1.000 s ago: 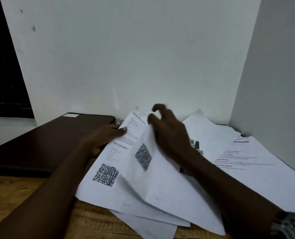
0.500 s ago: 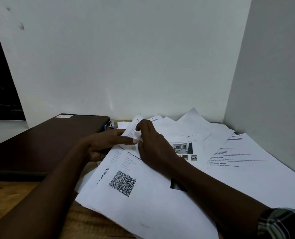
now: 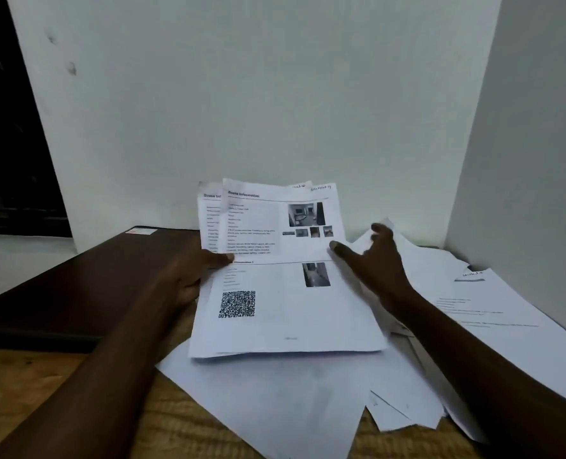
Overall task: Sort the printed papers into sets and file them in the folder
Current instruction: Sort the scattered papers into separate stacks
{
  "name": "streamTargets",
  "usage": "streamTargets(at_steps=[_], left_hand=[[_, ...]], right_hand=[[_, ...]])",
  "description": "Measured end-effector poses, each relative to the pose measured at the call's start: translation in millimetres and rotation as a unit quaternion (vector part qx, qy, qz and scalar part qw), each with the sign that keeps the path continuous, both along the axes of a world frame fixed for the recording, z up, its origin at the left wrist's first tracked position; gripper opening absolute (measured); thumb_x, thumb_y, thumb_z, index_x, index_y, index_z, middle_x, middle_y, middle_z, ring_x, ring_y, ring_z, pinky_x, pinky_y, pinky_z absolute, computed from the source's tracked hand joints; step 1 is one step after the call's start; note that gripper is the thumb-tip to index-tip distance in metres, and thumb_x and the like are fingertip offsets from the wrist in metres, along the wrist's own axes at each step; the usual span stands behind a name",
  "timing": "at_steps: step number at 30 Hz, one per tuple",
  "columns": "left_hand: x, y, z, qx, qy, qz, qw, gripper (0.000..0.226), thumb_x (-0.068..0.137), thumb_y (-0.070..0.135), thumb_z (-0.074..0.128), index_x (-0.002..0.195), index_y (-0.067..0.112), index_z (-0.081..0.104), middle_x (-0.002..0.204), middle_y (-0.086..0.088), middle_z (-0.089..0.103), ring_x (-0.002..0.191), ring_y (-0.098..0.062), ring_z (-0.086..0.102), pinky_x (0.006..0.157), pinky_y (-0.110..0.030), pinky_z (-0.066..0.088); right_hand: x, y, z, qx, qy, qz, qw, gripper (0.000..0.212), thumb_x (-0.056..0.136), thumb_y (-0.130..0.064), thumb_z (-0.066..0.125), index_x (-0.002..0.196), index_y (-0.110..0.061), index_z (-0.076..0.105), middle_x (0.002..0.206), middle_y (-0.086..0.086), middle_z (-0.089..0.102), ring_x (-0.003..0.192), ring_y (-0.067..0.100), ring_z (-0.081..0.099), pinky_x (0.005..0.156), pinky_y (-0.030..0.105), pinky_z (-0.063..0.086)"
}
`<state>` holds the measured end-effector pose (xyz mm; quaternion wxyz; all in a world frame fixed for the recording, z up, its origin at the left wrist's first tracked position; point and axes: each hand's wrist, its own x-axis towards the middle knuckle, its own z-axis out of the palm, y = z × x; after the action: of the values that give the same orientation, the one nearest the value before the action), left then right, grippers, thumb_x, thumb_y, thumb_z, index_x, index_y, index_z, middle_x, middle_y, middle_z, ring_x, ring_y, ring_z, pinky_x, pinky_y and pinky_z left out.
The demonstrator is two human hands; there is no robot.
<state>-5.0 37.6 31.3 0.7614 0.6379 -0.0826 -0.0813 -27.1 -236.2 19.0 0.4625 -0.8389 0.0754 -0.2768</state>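
Held sheets (image 3: 284,276): a small fanned set, raised off the table (image 3: 43,392), tilted toward you. Your left hand (image 3: 188,276) pinches their 9 o'clock edge, thumb on top. Your right hand (image 3: 374,260) sits at 3 o'clock, fingers spread, thumb tip touching the edge. Loose papers (image 3: 473,313): beneath and at 4 o'clock. Folder (image 3: 92,276): dark, at 9 o'clock, closed.
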Motion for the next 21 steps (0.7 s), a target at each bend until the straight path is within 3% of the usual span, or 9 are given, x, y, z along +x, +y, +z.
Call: streamTargets(at_steps=[2, 3, 5, 6, 11, 14, 17, 19, 21], left_hand=[[-1.5, 0.0, 0.7, 0.017, 0.002, 0.005, 1.000, 0.035, 0.093, -0.008, 0.050, 0.125, 0.005, 0.059, 0.120, -0.015, 0.068, 0.100, -0.027, 0.071, 0.085, -0.039, 0.058], [-3.2, -1.4, 1.2, 0.021, -0.003, 0.005, 1.000, 0.037, 0.093, -0.008, 0.050, 0.126, 0.006, 0.059, 0.120, -0.014, 0.068, 0.102, -0.027, 0.070, 0.086, -0.039, 0.058], [-6.9, -5.6, 3.0, 0.012, -0.011, 0.018, 1.000, 0.038, 0.092, -0.010, 0.047, 0.123, 0.007, 0.059, 0.117, -0.014, 0.070, 0.095, -0.025, 0.072, 0.078, -0.035, 0.061], [-9.3, -8.1, 4.5, 0.006, -0.013, 0.022, 1.000, 0.037, 0.091, -0.011, 0.046, 0.121, 0.007, 0.059, 0.114, -0.013, 0.071, 0.091, -0.023, 0.073, 0.073, -0.033, 0.061], [-18.8, -12.1, 8.7, 0.012, -0.028, -0.018, 0.999, 0.032, 0.093, 0.002, 0.056, 0.124, 0.008, 0.061, 0.115, -0.012, 0.071, 0.099, -0.025, 0.071, 0.080, -0.038, 0.060], [-21.2, -13.8, 11.6, 0.031, -0.020, -0.017, 0.999, 0.028, 0.097, 0.007, 0.054, 0.124, 0.005, 0.060, 0.101, -0.010, 0.075, 0.082, -0.020, 0.074, 0.072, -0.036, 0.061], [-7.6, -4.2, 13.3, -0.038, -0.040, 0.114, 0.992, 0.036, 0.101, 0.011, 0.046, 0.134, -0.003, 0.050, 0.104, -0.012, 0.072, 0.091, -0.024, 0.069, 0.073, -0.028, 0.060], [-4.0, 7.0, 17.6, -0.116, -0.018, 0.226, 0.967, 0.040, 0.104, 0.016, 0.040, 0.140, 0.000, 0.043, 0.129, -0.013, 0.062, 0.114, -0.025, 0.058, 0.081, -0.019, 0.049], [0.8, 19.2, 12.0, -0.146, 0.009, 0.257, 0.955, 0.042, 0.106, 0.017, 0.035, 0.145, 0.001, 0.037, 0.146, -0.013, 0.046, 0.131, -0.025, 0.047, 0.097, -0.025, 0.040]], right_hand=[[-1.9, 1.7, -1.1, 0.095, 0.095, 0.085, 0.987, 0.075, 0.078, -0.054, 0.072, 0.136, -0.015, 0.044, 0.113, -0.003, 0.060, 0.105, 0.017, 0.063, 0.092, 0.028, 0.050], [-1.5, 3.1, -1.7, 0.100, 0.102, 0.125, 0.982, 0.057, 0.081, -0.052, 0.070, 0.123, -0.016, 0.055, 0.101, -0.006, 0.065, 0.091, 0.011, 0.067, 0.081, 0.022, 0.054], [-3.1, 7.9, 0.8, 0.092, 0.077, 0.179, 0.977, 0.009, 0.091, -0.032, 0.065, 0.096, -0.025, 0.064, 0.087, -0.010, 0.067, 0.073, 0.001, 0.063, 0.062, 0.010, 0.050], [-3.9, 8.7, 2.6, 0.106, 0.065, 0.204, 0.971, 0.003, 0.093, -0.023, 0.064, 0.093, -0.026, 0.064, 0.089, -0.010, 0.068, 0.073, 0.000, 0.063, 0.062, 0.010, 0.050], [-10.2, 13.4, 5.7, 0.183, 0.021, 0.222, 0.958, 0.014, 0.086, -0.018, 0.072, 0.099, -0.015, 0.068, 0.102, 0.013, 0.073, 0.083, 0.021, 0.068, 0.082, 0.040, 0.056], [-9.1, 16.6, 11.7, 0.243, -0.038, 0.196, 0.949, 0.021, 0.086, -0.024, 0.072, 0.104, -0.015, 0.067, 0.104, 0.009, 0.073, 0.088, 0.021, 0.069, 0.085, 0.039, 0.054], [-12.5, 23.2, 15.3, 0.298, 0.003, 0.249, 0.921, 0.025, 0.094, -0.034, 0.061, 0.107, -0.012, 0.061, 0.095, 0.002, 0.070, 0.085, 0.015, 0.069, 0.087, 0.031, 0.052], [-18.6, 29.3, 12.7, 0.259, 0.057, 0.280, 0.923, 0.031, 0.093, -0.045, 0.055, 0.105, -0.017, 0.059, 0.097, 0.006, 0.070, 0.086, 0.017, 0.067, 0.083, 0.029, 0.053], [-23.6, 34.6, 5.5, 0.062, 0.087, 0.274, 0.956, 0.043, 0.083, -0.060, 0.059, 0.111, -0.028, 0.058, 0.108, 0.000, 0.072, 0.095, 0.009, 0.065, 0.084, 0.024, 0.049]])
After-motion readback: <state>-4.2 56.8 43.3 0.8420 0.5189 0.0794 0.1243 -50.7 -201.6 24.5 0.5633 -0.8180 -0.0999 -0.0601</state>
